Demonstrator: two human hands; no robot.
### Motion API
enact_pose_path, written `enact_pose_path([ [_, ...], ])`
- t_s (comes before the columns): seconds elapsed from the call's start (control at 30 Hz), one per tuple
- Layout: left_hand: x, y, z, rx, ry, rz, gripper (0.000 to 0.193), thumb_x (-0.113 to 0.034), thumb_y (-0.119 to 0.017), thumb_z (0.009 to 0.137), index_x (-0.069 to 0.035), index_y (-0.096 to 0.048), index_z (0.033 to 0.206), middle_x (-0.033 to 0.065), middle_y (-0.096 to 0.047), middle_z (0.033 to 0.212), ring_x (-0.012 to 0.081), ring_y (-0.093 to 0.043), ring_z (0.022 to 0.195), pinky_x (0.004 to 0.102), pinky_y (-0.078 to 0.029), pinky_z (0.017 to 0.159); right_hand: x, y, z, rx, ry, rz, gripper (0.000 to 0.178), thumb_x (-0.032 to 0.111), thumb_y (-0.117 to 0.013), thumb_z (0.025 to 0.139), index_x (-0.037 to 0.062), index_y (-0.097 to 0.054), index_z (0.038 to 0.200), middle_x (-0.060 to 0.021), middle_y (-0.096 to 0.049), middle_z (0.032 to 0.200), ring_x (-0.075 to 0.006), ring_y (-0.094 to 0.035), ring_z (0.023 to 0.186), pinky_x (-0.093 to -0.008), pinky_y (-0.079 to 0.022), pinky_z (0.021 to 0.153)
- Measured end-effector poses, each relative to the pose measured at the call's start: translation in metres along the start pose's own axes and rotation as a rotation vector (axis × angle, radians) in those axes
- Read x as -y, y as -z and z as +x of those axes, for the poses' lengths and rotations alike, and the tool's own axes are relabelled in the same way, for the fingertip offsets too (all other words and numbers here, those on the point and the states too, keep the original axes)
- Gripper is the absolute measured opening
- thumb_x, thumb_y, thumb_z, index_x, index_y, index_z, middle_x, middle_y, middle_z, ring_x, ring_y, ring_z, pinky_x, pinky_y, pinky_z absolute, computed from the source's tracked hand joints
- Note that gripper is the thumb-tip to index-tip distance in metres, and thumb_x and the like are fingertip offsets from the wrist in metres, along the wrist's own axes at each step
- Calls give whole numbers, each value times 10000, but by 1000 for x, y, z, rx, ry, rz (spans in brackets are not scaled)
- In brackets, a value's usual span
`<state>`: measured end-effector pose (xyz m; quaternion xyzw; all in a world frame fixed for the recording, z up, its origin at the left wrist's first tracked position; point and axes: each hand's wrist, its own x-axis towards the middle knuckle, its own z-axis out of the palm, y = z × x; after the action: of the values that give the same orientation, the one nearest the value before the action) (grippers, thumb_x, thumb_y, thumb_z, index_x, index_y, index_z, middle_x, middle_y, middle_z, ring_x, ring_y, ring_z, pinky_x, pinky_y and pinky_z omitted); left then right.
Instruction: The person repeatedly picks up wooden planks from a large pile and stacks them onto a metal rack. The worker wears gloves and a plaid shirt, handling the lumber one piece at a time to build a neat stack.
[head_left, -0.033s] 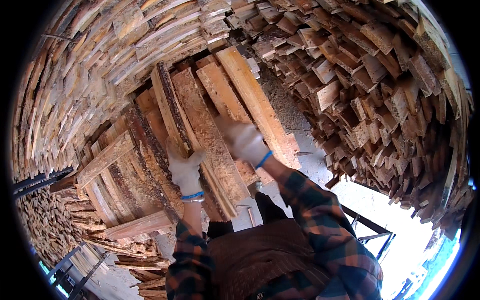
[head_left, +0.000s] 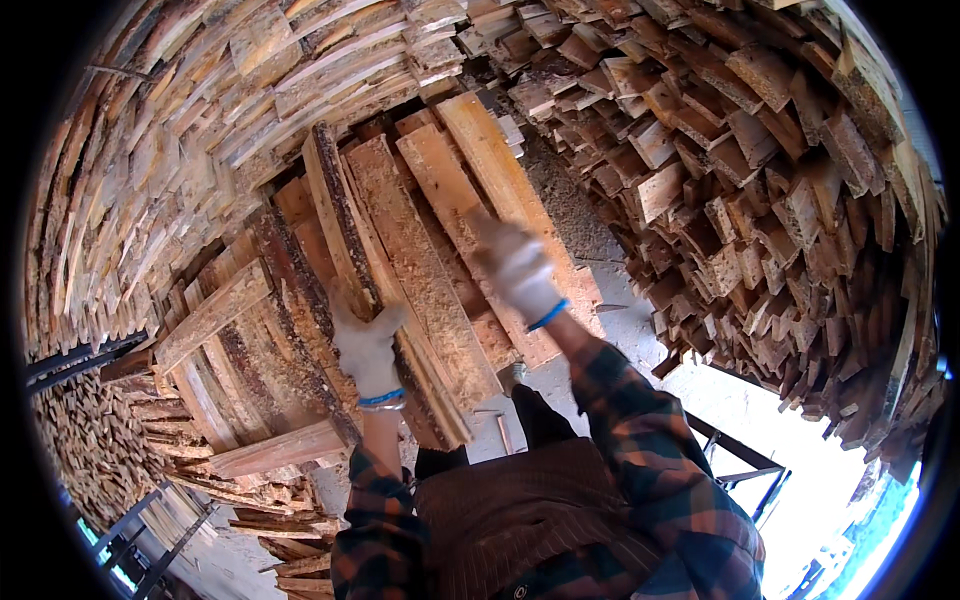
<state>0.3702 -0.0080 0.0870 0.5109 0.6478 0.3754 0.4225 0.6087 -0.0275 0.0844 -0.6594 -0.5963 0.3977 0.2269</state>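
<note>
My left hand (head_left: 366, 345), in a pale glove with a blue cuff, grips a narrow rough board (head_left: 338, 205) with a dark bark edge. That board lies lengthwise, with a second strip close along it, and its near end reaches toward my apron. To the right rests a wide board (head_left: 405, 250) dusted with sawdust. My right hand (head_left: 520, 275), in a matching glove, is over another light-brown board (head_left: 445, 185); motion smears its fingers, so their grip cannot be made out. A yellowish board (head_left: 500, 160) lies just beyond on the right.
Tall stacked boards (head_left: 190, 160) rise at the far left, and a rough stack of board ends (head_left: 740, 190) stands on the right. At left is a pile with bark-edged slabs (head_left: 255, 360). A dark metal frame (head_left: 735, 455) stands at lower right on the pale floor.
My right hand has shifted to the right, off the gap between two boards and onto the light-brown board. My left hand and its board have barely moved.
</note>
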Motion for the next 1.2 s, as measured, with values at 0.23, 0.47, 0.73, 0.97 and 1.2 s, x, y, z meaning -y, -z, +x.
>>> enact_pose_path([
  [0.23,-19,91,-19,19,87,-126,967,-105,-782,655,62,-259,1451,229,-515,1298,275,-602,1024,332,-530,846,-108,9,10,-430,-447,-79,568,418,-623,861,47,-556,1286,-237,-621,1155,-385,-594,1075,-407,-474,905],
  [0.47,64,150,6,-203,-131,785,971,-165,-732,695,-73,-200,1503,278,-375,1425,421,-558,1141,455,-507,921,-76,-35,18,-412,-472,-141,548,353,-601,866,60,-520,1322,-229,-625,1136,-364,-600,1065,-404,-479,909],
  [0.73,89,150,11,-215,-61,880,1041,-260,-751,685,-117,-146,1520,278,-401,1397,467,-535,1143,496,-484,922,-94,-25,18,-405,-399,-174,480,445,-590,847,46,-637,1109,-237,-647,1051,-379,-623,992,-421,-502,842],
  [0.97,67,210,18,-93,11,623,1037,-238,-827,633,21,-265,1465,244,-466,1356,324,-520,1186,344,-464,945,-49,-31,20,-549,-89,-341,414,394,-603,896,3,-673,1014,-213,-656,994,-334,-649,903,-451,-512,696],
  [1.2,74,268,-13,-221,70,197,959,-156,-777,695,23,-244,1471,207,-574,1216,266,-634,940,321,-561,750,144,-198,12,139,-94,548,626,390,-664,828,15,-524,1310,-239,-607,1210,-340,-612,1100,-390,-483,916],
])
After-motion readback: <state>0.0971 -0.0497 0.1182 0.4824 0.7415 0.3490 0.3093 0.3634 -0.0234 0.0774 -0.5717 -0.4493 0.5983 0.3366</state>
